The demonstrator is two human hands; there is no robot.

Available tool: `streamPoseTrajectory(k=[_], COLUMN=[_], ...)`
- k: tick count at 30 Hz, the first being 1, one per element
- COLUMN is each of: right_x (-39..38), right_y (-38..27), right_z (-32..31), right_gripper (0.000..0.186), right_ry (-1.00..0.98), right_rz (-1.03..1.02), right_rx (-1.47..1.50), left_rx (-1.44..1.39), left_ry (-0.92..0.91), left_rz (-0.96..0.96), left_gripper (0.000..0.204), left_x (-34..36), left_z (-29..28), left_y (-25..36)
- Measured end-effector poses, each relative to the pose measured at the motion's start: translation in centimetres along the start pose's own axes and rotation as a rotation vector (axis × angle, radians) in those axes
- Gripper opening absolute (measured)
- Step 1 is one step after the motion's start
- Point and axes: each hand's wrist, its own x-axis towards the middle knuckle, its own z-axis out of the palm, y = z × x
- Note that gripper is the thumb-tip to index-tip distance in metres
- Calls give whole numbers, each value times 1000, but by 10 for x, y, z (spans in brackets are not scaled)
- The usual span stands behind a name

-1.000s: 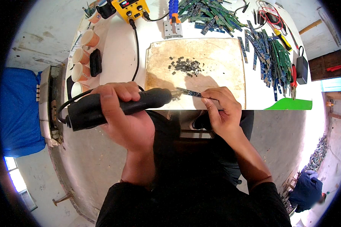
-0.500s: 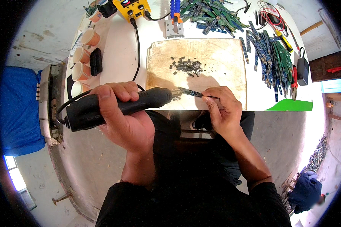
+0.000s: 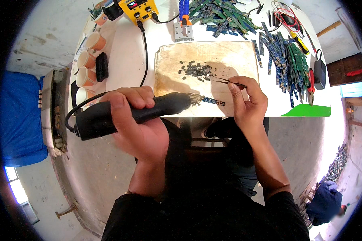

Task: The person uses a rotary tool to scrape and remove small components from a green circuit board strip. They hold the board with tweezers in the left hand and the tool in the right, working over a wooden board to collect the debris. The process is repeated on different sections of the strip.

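My left hand (image 3: 138, 128) is wrapped round a black hot air gun (image 3: 165, 105), whose metal nozzle points right. Just beyond the nozzle, a narrow blue circuit board strip (image 3: 214, 101) lies on the near part of a stained, tan work mat (image 3: 169, 60); its left end is partly hidden by the nozzle. My right hand (image 3: 249, 98) pinches dark tweezers (image 3: 235, 83), their tips pointing left above the mat, apart from the strip. A heap of small black chips (image 3: 197, 70) lies mid-mat, left of the tweezer tips. Whether the tips hold anything is too small to tell.
A yellow heat station (image 3: 137, 9) and paper cups (image 3: 85, 76) stand on the left. Piles of circuit board strips (image 3: 223, 18) lie at the back and right. Pliers (image 3: 311, 86), a screwdriver (image 3: 299, 43) and a black adapter (image 3: 320, 74) are at the right edge.
My right hand has lifted the tweezers up and right, off the strip, which now lies uncovered. The hot air gun has shifted slightly right.
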Motion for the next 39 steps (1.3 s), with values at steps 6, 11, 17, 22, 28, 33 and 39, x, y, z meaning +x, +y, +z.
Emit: streamPoseTrajectory(k=[6, 11, 17, 22, 28, 33, 39], right_x=[-18, -26, -27, -28, -27, -27, -24], right_y=[12, 18, 14, 15, 13, 14, 16], right_z=[-22, -31, -29, -29, -30, -30, -32], right_gripper=[10, 10, 9, 8, 8, 9, 9], right_ry=[-44, -146, -175, -177, -188, -193, -217], right_rz=[23, -50, -42, -43, -48, -58, -96], right_rx=[91, 188, 175, 171, 162, 171, 161], left_rx=[-2, 18, 35, 45, 33, 26, 22], left_ry=[-68, -73, -71, -69, -58, -60, -77], left_rz=[-15, -18, -16, -13, -10, -13, -5], left_gripper=[24, 24, 23, 23, 22, 21, 22], left_x=[-6, -11, -13, -14, -15, -15, -14], left_z=[3, 4, 7, 8, 11, 11, 11], left_y=[-4, -7, -9, -11, -11, -10, -11])
